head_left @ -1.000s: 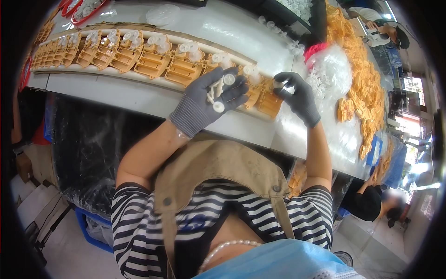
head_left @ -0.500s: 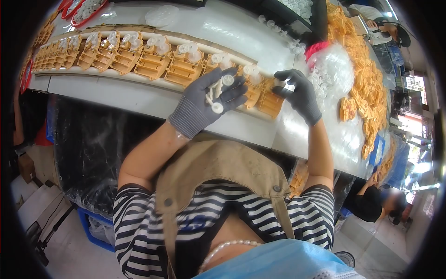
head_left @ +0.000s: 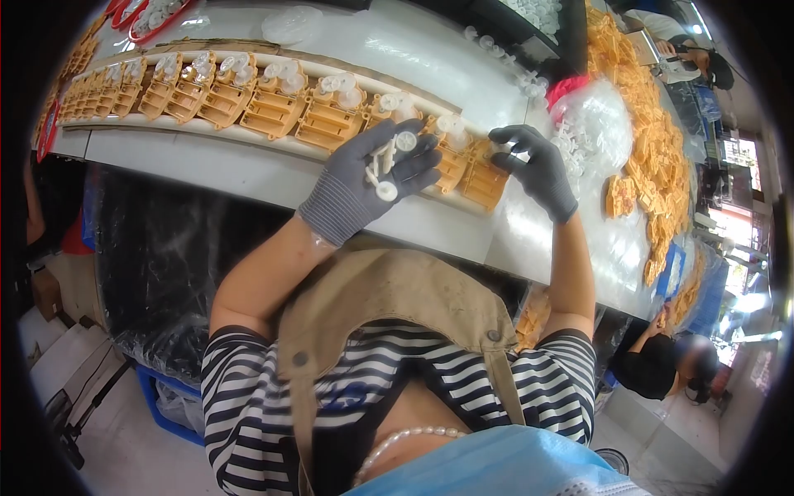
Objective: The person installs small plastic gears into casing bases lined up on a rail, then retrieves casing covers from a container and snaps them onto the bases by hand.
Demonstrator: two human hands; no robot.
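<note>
Grey knit gloves cover both hands. My left hand [head_left: 376,169] is palm up with fingers spread, carrying several small white plastic gears with shafts [head_left: 385,191] loose on the palm. My right hand [head_left: 533,161] is bent over the last orange plastic housing [head_left: 484,183] at the right end of the row, thumb and fingertips pinched around a small white part [head_left: 519,154] that is mostly hidden. Beside it, partly behind my left fingers, another orange housing [head_left: 451,165] carries clear round pieces [head_left: 451,128]. More such housings [head_left: 328,124] run leftward in a line.
The housings sit along a pale rail [head_left: 248,136] on the table. To the right lie a bag of white parts [head_left: 591,116] and a large heap of orange housings [head_left: 637,91]. A black tray [head_left: 529,33] stands at the back; red-rimmed bowls [head_left: 157,18] are far left. Other people work at right.
My right hand has shifted very slightly at the end housing. My left hand and the white gears on it look the same.
</note>
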